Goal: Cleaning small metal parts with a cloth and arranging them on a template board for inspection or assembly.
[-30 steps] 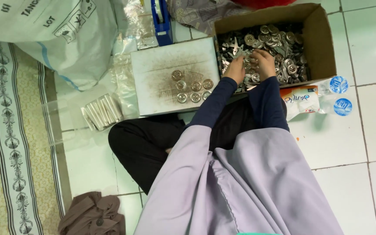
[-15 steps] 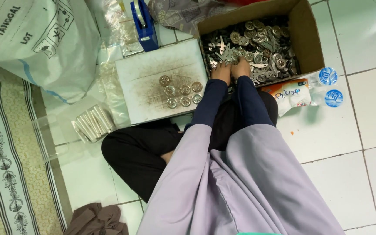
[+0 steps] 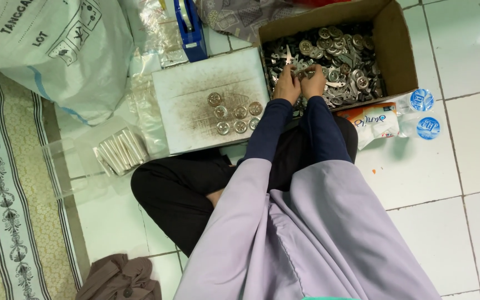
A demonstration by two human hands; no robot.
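Sitting cross-legged, we keep both hands together over the cardboard box [image 3: 398, 53], left hand [image 3: 286, 88] and right hand [image 3: 313, 83] pinching small metal parts [image 3: 340, 55] picked from its heap for close work.

place: home piecework spot | you sit on white tiled floor [image 3: 473, 144] | cardboard box [image 3: 398, 55] of metal parts | patterned mat [image 3: 6, 211] | big sack [image 3: 56, 50]

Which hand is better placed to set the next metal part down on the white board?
Probably the left hand: it works at the cardboard box's edge nearest the white board, while the right hand sits farther off.
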